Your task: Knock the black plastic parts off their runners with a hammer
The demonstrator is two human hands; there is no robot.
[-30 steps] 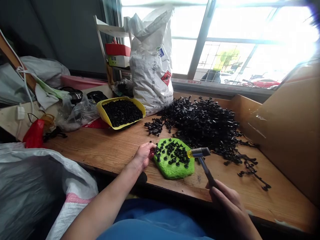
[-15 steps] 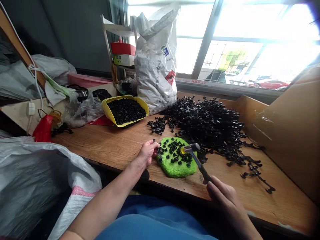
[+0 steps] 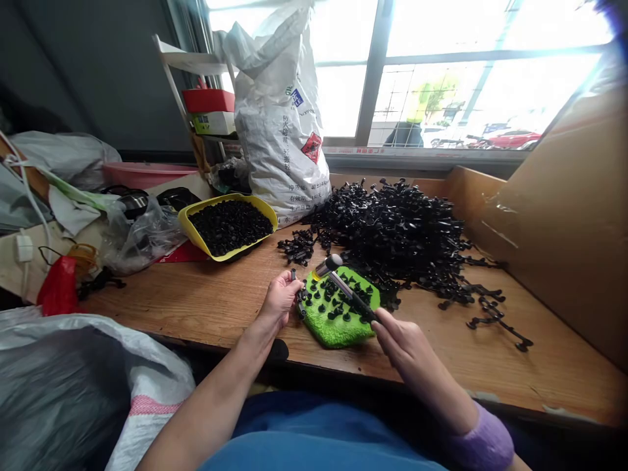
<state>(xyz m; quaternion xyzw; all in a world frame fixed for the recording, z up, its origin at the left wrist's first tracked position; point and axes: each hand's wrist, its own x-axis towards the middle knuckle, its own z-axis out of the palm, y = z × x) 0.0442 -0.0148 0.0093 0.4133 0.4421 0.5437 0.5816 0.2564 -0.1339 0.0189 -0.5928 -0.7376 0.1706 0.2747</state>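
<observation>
My left hand (image 3: 280, 297) is closed on a black plastic sprue (image 3: 300, 302) at the left edge of a fuzzy green pad (image 3: 338, 330). In my right hand (image 3: 398, 333) is the dark handle of a small hammer (image 3: 346, 285), fingers wrapped round it. The hammer's head, with one yellow face and one black face, is over the pad's far left part, close to my left fingers. Whether it touches anything there I cannot tell. Several small black plastic pieces (image 3: 337, 305) with round heads lie scattered on the pad.
Behind the pad rises a big heap of black plastic parts (image 3: 392, 229). A yellow scoop tray (image 3: 230, 254) full of small black pieces sits at the left, before a tall white sack (image 3: 279, 131). Cardboard (image 3: 554, 216) walls the right; an open white bag (image 3: 98, 366) hangs at lower left.
My right hand has moved left, bringing the hammer head from the pad's right part to its far left, near my left fingers. The whole view has also shifted slightly.
</observation>
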